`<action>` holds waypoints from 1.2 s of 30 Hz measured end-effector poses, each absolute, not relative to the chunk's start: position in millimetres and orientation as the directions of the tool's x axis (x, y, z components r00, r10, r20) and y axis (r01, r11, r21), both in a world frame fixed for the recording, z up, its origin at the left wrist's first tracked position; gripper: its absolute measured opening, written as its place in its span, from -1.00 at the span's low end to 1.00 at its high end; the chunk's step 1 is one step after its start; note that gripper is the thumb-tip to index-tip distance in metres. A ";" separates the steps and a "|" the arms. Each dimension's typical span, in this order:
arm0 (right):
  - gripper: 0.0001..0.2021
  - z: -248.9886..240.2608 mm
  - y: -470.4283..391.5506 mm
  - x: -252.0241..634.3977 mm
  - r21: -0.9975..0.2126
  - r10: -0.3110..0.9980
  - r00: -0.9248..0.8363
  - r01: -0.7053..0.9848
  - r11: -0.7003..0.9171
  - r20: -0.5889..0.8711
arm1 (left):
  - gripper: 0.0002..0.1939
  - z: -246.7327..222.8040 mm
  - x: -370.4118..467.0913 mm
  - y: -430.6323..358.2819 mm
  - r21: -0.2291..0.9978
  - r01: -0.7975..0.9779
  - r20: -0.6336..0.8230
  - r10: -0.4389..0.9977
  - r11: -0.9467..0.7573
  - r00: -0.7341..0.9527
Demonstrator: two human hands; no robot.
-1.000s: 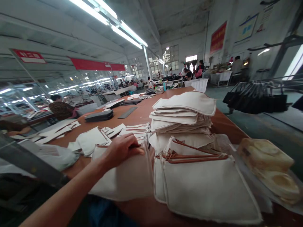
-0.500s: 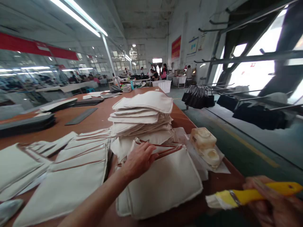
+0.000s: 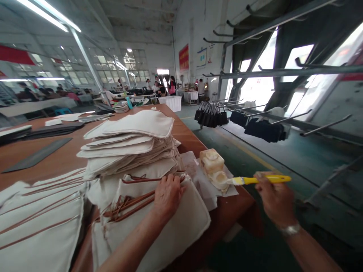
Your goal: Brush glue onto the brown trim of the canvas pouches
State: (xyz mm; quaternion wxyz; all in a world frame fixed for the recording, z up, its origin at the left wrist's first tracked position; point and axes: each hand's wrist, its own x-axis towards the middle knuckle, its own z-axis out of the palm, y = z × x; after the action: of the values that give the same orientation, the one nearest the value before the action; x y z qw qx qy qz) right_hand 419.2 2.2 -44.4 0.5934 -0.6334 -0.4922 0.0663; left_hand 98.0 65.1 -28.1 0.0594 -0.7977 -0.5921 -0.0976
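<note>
1. Right hand (image 3: 276,200): fingers curled, pinching the yellow handle of a flat paintbrush (image 3: 263,179); metal-coloured wristwatch (image 3: 290,229) on that wrist.
2. Brush roughly level, bristles at the round opening of a stained, off-white plastic container (image 3: 211,161) near the brown table's (image 3: 187,132) right edge. Cannot tell whether the tip touches what is inside.
3. Left hand (image 3: 169,194): fingers bent, close together, over the brown-trimmed top edge of the front cream fabric panel (image 3: 185,223). Thumb's hold unclear; cannot tell if it pinches.
4. Just behind: tall, uneven stack of cream panels (image 3: 136,130).
5. Left of these: overlapping row of brown-trimmed panels (image 3: 42,226).
</note>
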 end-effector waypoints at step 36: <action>-0.75 -50.3 1.2 406.5 -0.781 0.863 0.166 0.530 0.330 0.478 | -0.62 -10.2 70.7 6.8 0.930 0.362 -0.033 0.973 -0.053 0.226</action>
State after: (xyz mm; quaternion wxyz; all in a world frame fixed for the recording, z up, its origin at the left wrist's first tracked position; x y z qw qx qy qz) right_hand 406.5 1.2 -50.3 0.5232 -0.5563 -0.6257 0.1591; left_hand 70.7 6.8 -10.2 -0.4496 -0.6411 -0.5209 -0.3397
